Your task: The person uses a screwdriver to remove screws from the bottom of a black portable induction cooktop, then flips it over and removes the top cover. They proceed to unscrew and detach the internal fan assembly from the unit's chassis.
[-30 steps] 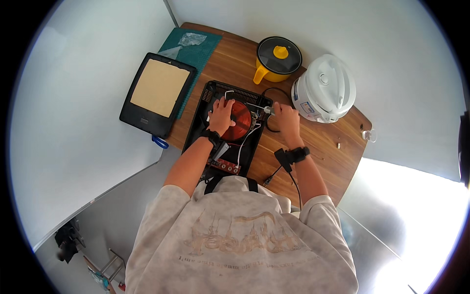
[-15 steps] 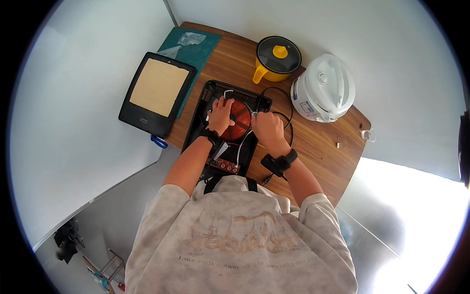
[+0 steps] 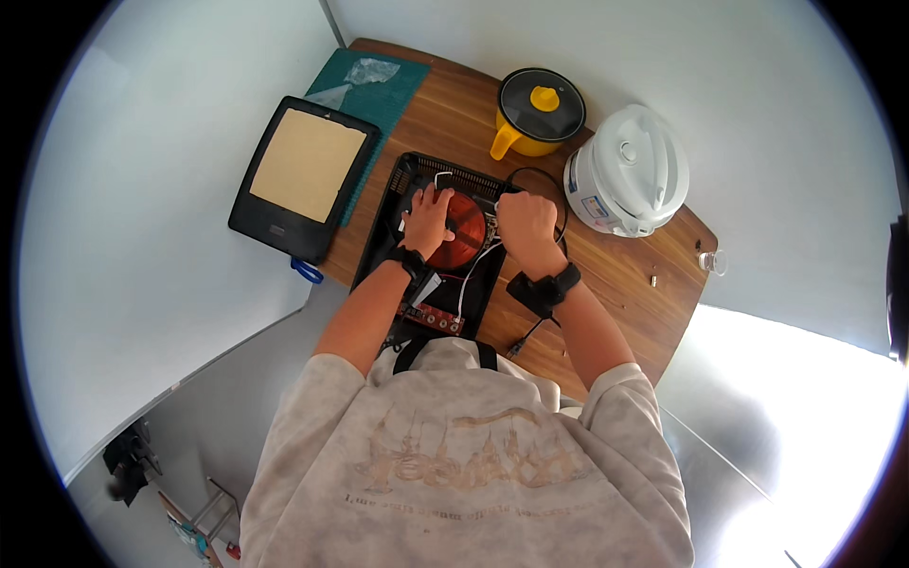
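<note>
An opened induction cooker's black housing (image 3: 481, 295) lies on the table, with a round copper-coloured coil (image 3: 468, 232) inside. My left hand (image 3: 428, 224) rests over the coil's left side, its fingers spread. Above the housing's right edge, beside the coil, my right hand (image 3: 527, 227) is closed in a fist. Whatever it grips is hidden by the fingers. A white wire (image 3: 461, 301) runs from near the coil down to a red circuit board (image 3: 443, 319) at the near end. Green-board parts show partly between the coil and my right hand.
At left, the cooker's black top cover (image 3: 265, 230) with a beige sheet overlaps a green cutting mat (image 3: 402, 80). Behind stand a yellow pot (image 3: 540, 147) with a dark lid and a white rice cooker (image 3: 625, 175). A black power cord (image 3: 524, 338) and a small clear cup (image 3: 717, 262) lie at right.
My right hand has moved slightly up and to the right, away from the coil, still closed. My left hand stays spread on the coil.
</note>
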`<state>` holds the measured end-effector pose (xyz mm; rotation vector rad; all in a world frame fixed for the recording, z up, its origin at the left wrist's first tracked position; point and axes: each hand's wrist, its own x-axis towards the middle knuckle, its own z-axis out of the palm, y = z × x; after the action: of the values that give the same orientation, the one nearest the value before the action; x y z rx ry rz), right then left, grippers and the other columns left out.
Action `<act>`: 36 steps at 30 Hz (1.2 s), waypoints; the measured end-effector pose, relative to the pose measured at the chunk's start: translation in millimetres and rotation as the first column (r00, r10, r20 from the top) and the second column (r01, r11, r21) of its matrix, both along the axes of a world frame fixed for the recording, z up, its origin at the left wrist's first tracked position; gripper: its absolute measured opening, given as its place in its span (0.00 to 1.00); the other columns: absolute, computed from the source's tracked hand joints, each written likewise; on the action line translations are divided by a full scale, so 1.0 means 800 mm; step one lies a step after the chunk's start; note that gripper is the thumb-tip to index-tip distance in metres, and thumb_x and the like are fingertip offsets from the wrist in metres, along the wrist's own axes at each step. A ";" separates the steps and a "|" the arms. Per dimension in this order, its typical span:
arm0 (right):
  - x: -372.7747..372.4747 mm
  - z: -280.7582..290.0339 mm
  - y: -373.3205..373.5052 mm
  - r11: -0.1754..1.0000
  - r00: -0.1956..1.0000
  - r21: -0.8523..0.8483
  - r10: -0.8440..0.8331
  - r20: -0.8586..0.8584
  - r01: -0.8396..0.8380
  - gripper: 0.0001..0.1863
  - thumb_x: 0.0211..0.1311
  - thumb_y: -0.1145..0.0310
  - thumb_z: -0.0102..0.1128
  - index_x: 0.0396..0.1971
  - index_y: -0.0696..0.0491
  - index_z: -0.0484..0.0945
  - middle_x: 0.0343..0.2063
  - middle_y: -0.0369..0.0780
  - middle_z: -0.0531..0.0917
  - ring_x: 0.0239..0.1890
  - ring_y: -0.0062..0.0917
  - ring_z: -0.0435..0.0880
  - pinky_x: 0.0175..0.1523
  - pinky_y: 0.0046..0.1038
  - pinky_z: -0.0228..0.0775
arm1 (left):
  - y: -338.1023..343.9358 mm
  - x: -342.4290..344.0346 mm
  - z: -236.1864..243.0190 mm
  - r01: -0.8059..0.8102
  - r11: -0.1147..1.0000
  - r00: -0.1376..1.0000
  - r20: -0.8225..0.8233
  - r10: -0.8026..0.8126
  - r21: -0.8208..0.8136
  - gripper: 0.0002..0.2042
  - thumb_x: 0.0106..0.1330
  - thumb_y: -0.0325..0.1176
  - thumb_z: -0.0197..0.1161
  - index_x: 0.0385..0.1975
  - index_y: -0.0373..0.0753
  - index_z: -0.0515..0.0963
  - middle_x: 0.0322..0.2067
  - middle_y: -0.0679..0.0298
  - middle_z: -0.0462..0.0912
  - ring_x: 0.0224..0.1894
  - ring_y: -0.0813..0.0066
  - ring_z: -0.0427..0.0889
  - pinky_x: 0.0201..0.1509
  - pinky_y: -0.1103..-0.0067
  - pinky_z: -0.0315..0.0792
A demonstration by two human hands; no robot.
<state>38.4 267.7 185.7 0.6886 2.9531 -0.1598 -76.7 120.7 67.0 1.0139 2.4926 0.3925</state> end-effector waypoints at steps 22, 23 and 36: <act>0.004 0.002 0.034 0.979 0.939 0.178 0.151 -0.310 -0.098 0.05 0.50 0.69 0.63 0.29 0.49 0.84 0.36 0.39 0.76 0.40 0.34 0.79 0.42 0.33 0.69 | 0.001 0.002 0.005 -0.004 1.000 1.000 0.012 0.004 0.009 0.43 0.40 0.29 0.79 0.60 0.53 0.64 0.67 0.56 0.58 0.70 0.47 0.54 0.59 0.38 0.65; 0.014 -0.004 0.036 0.997 0.949 0.061 0.054 -0.309 -0.037 0.06 0.51 0.68 0.64 0.30 0.49 0.84 0.36 0.40 0.77 0.39 0.36 0.80 0.41 0.34 0.71 | 0.002 0.001 0.004 -0.002 1.000 1.000 0.009 0.002 0.010 0.43 0.40 0.29 0.79 0.60 0.53 0.64 0.67 0.56 0.58 0.70 0.46 0.54 0.59 0.38 0.65; 0.051 -0.022 0.005 0.944 0.931 -0.258 -0.271 -0.245 0.206 0.17 0.59 0.54 0.58 0.25 0.54 0.84 0.21 0.50 0.83 0.25 0.45 0.84 0.32 0.42 0.76 | 0.001 0.001 0.006 0.009 1.000 1.000 0.001 -0.009 -0.009 0.43 0.42 0.29 0.78 0.61 0.53 0.63 0.67 0.56 0.59 0.70 0.48 0.54 0.59 0.38 0.65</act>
<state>79.3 271.6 168.2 1.0697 3.0205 -0.6581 -75.8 121.2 71.8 1.0211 2.4862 0.3786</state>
